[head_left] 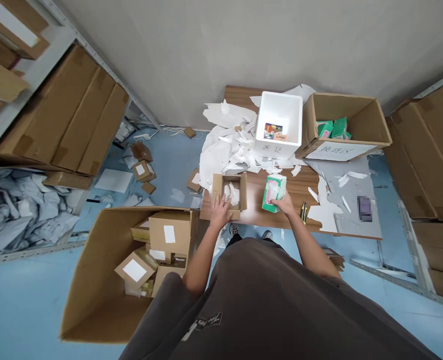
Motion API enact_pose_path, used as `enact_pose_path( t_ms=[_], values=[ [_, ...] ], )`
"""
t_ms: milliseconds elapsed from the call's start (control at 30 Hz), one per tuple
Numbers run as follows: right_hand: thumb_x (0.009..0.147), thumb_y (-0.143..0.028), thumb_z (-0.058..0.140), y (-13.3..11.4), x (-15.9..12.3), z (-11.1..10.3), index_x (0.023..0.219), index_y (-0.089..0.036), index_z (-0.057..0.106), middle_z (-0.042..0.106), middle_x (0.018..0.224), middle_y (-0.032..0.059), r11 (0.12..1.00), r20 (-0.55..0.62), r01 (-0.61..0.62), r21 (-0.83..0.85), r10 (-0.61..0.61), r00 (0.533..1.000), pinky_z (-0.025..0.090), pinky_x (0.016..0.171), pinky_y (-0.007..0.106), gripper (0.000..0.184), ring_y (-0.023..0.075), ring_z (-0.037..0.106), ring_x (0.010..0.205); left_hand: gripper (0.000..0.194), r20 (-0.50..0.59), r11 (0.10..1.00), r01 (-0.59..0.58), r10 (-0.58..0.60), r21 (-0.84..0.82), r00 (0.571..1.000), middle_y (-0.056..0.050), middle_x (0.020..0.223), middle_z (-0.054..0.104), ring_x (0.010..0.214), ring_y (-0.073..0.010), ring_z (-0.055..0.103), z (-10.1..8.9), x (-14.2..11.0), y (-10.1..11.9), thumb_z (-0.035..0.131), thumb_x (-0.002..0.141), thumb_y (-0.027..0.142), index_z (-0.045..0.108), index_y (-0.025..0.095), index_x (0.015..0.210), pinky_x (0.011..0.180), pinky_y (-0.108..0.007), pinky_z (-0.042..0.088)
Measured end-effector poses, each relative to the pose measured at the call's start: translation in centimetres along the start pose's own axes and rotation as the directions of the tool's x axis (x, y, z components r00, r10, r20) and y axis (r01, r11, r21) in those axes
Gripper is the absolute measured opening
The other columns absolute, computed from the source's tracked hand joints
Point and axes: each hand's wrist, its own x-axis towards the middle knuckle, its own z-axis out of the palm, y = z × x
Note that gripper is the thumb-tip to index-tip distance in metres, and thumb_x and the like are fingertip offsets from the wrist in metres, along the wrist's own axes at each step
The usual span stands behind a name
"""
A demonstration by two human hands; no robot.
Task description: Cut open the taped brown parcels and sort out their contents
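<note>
A small open cardboard box (243, 192) with torn white paper inside stands near the front edge of the wooden table (255, 215). My left hand (219, 214) lies on its front left corner, fingers spread over the flap and rim. To the right, my right hand (283, 205) is closed around a green and white carton (269, 192) with a pink patch on its front. The carton is held tilted just above or on the table; I cannot tell which. Beside my right hand lies a black and yellow utility knife (303, 212).
Behind stand a white foam box (279, 150) with small colourful packs and a cardboard box (345, 152) holding green cartons. Torn white paper (217, 150) covers the table's left. A large carton (90, 280) of parcels stands at lower left. Shelves (62, 42) flank both sides.
</note>
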Motion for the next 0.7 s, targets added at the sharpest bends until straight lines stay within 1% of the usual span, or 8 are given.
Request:
enact_pose_path(
  t_ms=[67, 133, 233, 333, 400, 467, 600, 700],
  values=[
    [0.062, -0.042, 0.081, 1.2, 0.0, -0.6, 0.146, -0.022, 0.054, 0.07, 0.134, 0.0123, 0.996, -0.001, -0.02, 0.088, 0.02, 1.0, 0.057, 0.107, 0.055, 0.09, 0.033, 0.07, 0.12, 0.067, -0.064, 0.995, -0.039, 0.032, -0.096, 0.997, -0.014, 0.158, 0.059, 0.16, -0.039, 0.037, 0.7, 1.4, 3.1, 0.075, 0.09, 0.024, 0.059, 0.025, 0.155, 0.132, -0.06, 0.029],
    [0.061, -0.041, 0.081, 2.1, 0.2, -1.1, 0.148, -0.024, 0.053, 0.072, 0.13, 0.0098, 0.985, 0.02, -0.02, 0.174, 0.017, 1.0, 0.058, 0.106, 0.053, 0.093, 0.032, 0.07, 0.118, 0.069, -0.06, 0.969, -0.061, 0.049, -0.238, 0.997, -0.015, 0.153, 0.062, 0.15, -0.0359, 0.05, 2.4, 4.1, 6.8, 0.073, 0.093, 0.027, 0.053, 0.025, 0.159, 0.129, -0.056, 0.037],
    [0.061, -0.039, 0.083, 3.0, 1.0, -1.8, 0.149, -0.026, 0.053, 0.073, 0.126, 0.0073, 0.961, 0.096, 0.002, 0.278, -0.029, 0.995, 0.058, 0.105, 0.048, 0.094, 0.0299, 0.071, 0.114, 0.099, 0.059, 0.873, -0.037, 0.075, -0.486, 0.995, -0.016, 0.16, 0.055, 0.143, -0.0349, 0.057, 6.0, 9.5, 12.1, 0.084, 0.082, 0.031, 0.037, 0.024, 0.169, 0.12, -0.052, 0.048],
    [0.06, -0.04, 0.087, 4.3, 1.9, -2.4, 0.147, -0.026, 0.055, 0.074, 0.128, 0.0074, 0.947, 0.15, 0.027, 0.32, -0.079, 0.986, 0.057, 0.107, 0.048, 0.094, 0.0299, 0.07, 0.115, 0.108, 0.206, 0.737, 0.049, 0.124, -0.674, 0.971, -0.016, 0.149, 0.064, 0.127, -0.0318, 0.068, 9.7, 13.9, 15.3, 0.092, 0.07, 0.027, 0.041, 0.02, 0.165, 0.112, -0.047, 0.054],
    [0.059, -0.041, 0.089, 5.6, 2.3, -2.5, 0.145, -0.026, 0.057, 0.073, 0.131, 0.0081, 0.94, 0.158, 0.017, 0.342, -0.075, 0.984, 0.055, 0.109, 0.049, 0.093, 0.0305, 0.068, 0.118, 0.105, 0.253, 0.691, 0.104, 0.118, -0.715, 0.96, -0.015, 0.138, 0.071, 0.119, -0.0296, 0.071, 12.0, 15.1, 16.0, 0.095, 0.064, 0.023, 0.048, 0.018, 0.158, 0.107, -0.044, 0.055],
    [0.058, -0.041, 0.091, 7.1, 2.3, -2.3, 0.142, -0.025, 0.059, 0.073, 0.131, 0.009, 0.933, 0.168, -0.012, 0.359, -0.052, 0.984, 0.054, 0.111, 0.05, 0.092, 0.0308, 0.067, 0.122, 0.102, 0.26, 0.709, 0.131, 0.076, -0.693, 0.963, -0.013, 0.134, 0.073, 0.118, -0.0292, 0.07, 14.1, 14.9, 15.9, 0.096, 0.059, 0.018, 0.053, 0.018, 0.152, 0.107, -0.042, 0.055],
    [0.057, -0.041, 0.094, 9.9, 1.2, -1.3, 0.135, -0.024, 0.063, 0.074, 0.128, 0.011, 0.944, 0.191, -0.088, 0.32, 0.027, 0.981, 0.051, 0.114, 0.05, 0.086, 0.0308, 0.067, 0.12, 0.094, 0.263, 0.803, 0.205, -0.063, -0.559, 0.963, -0.01, 0.133, 0.072, 0.122, -0.0283, 0.069, 17.9, 12.4, 14.9, 0.094, 0.058, 0.014, 0.057, 0.021, 0.144, 0.11, -0.042, 0.053],
    [0.059, -0.041, 0.093, 11.0, 0.3, -0.9, 0.131, -0.022, 0.064, 0.074, 0.126, 0.0117, 0.948, 0.187, -0.147, 0.281, 0.096, 0.978, 0.051, 0.114, 0.05, 0.08, 0.031, 0.069, 0.118, 0.092, 0.258, 0.832, 0.232, -0.112, -0.503, 0.96, -0.009, 0.137, 0.07, 0.124, -0.0265, 0.067, 19.6, 11.0, 14.6, 0.092, 0.062, 0.016, 0.056, 0.022, 0.146, 0.111, -0.041, 0.051]
  ],
)
